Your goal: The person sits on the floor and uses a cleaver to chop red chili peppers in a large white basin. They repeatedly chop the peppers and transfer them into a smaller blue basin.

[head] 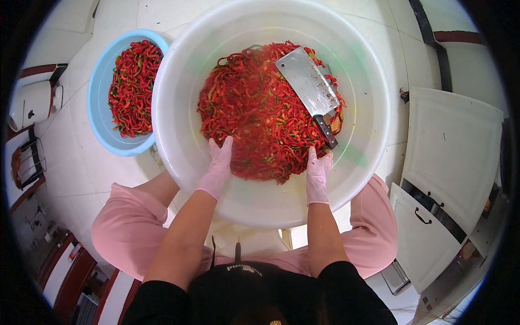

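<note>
A large white plastic tub (365, 101) holds a heap of red chili peppers (252, 109) with some green ones among them. Both hands wear pale pink gloves and reach in over the near side. My left hand (219, 156) rests against the heap's near left edge, thumb up, its fingertips hidden by the peppers. At the near right edge my right hand (319, 166) touches the peppers, fingers partly sunk in them. On the heap's right side lies a cleaver (308, 83), its dark handle pointing down towards my right hand. Another metal blade shows partly beneath it.
A light blue basin (97, 93) of red and green chili peppers stands on the tiled floor, left of the tub. White cabinet doors (451, 150) with dark handles are at the right, one of them low and slanted. My knees flank the tub.
</note>
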### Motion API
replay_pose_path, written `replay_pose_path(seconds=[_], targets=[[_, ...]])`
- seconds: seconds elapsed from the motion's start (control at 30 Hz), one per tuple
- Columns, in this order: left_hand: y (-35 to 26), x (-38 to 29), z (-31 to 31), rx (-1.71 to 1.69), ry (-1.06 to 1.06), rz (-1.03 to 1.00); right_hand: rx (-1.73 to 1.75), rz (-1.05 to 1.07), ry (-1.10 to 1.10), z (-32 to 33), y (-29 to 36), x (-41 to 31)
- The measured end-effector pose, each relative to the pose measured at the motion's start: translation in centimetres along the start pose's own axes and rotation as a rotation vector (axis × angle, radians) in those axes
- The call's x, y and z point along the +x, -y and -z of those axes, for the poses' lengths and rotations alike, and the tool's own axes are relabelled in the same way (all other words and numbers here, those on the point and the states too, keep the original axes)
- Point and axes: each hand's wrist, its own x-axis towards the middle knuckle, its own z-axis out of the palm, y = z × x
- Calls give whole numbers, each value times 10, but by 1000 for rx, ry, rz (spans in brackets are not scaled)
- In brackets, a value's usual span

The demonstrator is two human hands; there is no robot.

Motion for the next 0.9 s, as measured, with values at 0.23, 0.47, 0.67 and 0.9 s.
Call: replay_pose_path(seconds=[0.23, 0.47, 0.67, 0.9], targets=[[26, 2, -7, 395, -134, -365, 369, -99, 233, -44, -18, -38], [16, -62, -36, 340, 177, -303, 1293, -833, 597, 11, 103, -106], [-44, -57, -60, 248, 224, -494, 1419, -612, 682, -16, 134, -57], [-108, -41, -70, 612, 195, -974, 879, -272, 537, 24, 142, -8]])
